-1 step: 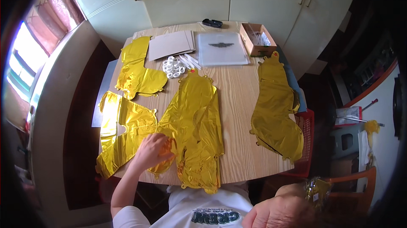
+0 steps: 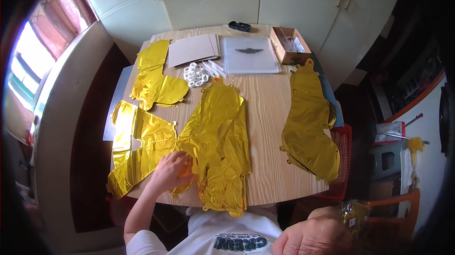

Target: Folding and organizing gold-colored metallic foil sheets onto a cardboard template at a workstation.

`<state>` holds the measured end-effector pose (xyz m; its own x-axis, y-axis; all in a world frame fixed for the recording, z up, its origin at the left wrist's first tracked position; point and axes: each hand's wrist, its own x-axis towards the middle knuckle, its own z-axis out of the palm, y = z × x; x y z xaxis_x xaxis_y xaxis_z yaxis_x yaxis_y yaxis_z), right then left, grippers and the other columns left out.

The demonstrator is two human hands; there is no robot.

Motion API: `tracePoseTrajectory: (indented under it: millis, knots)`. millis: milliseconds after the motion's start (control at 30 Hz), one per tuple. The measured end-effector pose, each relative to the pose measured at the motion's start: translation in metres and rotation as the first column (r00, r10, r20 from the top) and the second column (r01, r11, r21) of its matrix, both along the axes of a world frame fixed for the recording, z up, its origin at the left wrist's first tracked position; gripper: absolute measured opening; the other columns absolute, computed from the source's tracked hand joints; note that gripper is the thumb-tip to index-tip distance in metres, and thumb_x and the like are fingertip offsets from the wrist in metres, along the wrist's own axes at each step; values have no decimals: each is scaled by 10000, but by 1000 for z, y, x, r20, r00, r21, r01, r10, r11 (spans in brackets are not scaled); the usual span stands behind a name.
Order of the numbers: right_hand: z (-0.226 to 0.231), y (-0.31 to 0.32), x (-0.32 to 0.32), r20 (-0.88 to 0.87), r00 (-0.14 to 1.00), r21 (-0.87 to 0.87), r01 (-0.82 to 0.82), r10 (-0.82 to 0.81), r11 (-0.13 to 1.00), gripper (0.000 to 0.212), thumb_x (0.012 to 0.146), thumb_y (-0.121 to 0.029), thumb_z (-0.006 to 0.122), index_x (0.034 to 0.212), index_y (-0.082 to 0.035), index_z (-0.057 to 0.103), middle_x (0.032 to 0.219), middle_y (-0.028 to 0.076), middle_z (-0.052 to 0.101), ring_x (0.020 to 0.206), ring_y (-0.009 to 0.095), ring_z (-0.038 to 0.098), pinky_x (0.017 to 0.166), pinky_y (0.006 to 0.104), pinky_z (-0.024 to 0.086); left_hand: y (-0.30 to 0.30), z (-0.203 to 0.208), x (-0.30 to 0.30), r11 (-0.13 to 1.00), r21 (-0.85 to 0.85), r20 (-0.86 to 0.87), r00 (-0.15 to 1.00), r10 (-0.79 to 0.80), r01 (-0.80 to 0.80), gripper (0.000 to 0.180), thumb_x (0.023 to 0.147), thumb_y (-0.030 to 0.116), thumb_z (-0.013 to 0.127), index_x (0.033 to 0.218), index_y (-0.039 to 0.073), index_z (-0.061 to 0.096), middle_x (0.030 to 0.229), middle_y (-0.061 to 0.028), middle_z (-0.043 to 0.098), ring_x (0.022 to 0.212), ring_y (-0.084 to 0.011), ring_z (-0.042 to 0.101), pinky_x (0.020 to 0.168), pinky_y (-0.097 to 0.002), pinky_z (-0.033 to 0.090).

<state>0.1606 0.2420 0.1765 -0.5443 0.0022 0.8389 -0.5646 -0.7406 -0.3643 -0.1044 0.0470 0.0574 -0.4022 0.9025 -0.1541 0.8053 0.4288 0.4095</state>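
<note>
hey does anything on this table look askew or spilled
The middle gold foil piece looks slightly off: it is creased, and its near end juts past the front edge of the table. Nothing looks spilled.

Pale cabinets (image 2: 213, 4) stand behind the wooden table (image 2: 266, 132); a red basket (image 2: 347, 153) sits to its right, a window (image 2: 26, 60) to its left.

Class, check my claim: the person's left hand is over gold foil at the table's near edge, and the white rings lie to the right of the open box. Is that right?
Not quite: the white rings lie to the left of the open box, as the head view shows. The left hand is indeed over gold foil at the table's near edge.
</note>
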Motion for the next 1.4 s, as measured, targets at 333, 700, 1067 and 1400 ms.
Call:
tracePoseTrajectory:
  millis: [333,700,1067,1400]
  knots:
    - [-86,56,-49,-90,480,966,254,-872,40,472,937,-370,576,1294,-61,556,1269,152,593,1186,311,565,1014,415,444,-10,-21,36,991,42,-193,974,-119,130,735,815,541,648,1398,130,473,1468,-155,408,1386,-383,322,1122,-538,240]
    - [-165,77,-46,-461,447,883,145,-767,-446,567,917,-410,592,1359,-68,499,1415,127,487,1335,305,423,1117,473,312,0,-30,61,981,86,-203,967,-153,173,703,869,522,598,1419,113,440,1475,-159,396,1386,-343,342,1129,-528,247]
    - [-186,96,-53,-512,301,858,125,-805,-499,652,964,-467,493,1401,11,419,1456,234,401,1397,366,322,1160,475,230,8,-27,66,982,80,-234,961,-146,169,798,862,572,574,1408,13,416,1481,-184,379,1390,-335,336,1134,-482,256]
    - [-191,98,-56,-534,345,831,46,-772,-554,829,957,-580,411,1435,89,308,1508,267,297,1437,386,221,1182,471,167,39,-32,41,969,85,-280,939,-200,232,839,841,582,600,1400,-16,414,1479,-181,388,1399,-307,336,1136,-470,258]
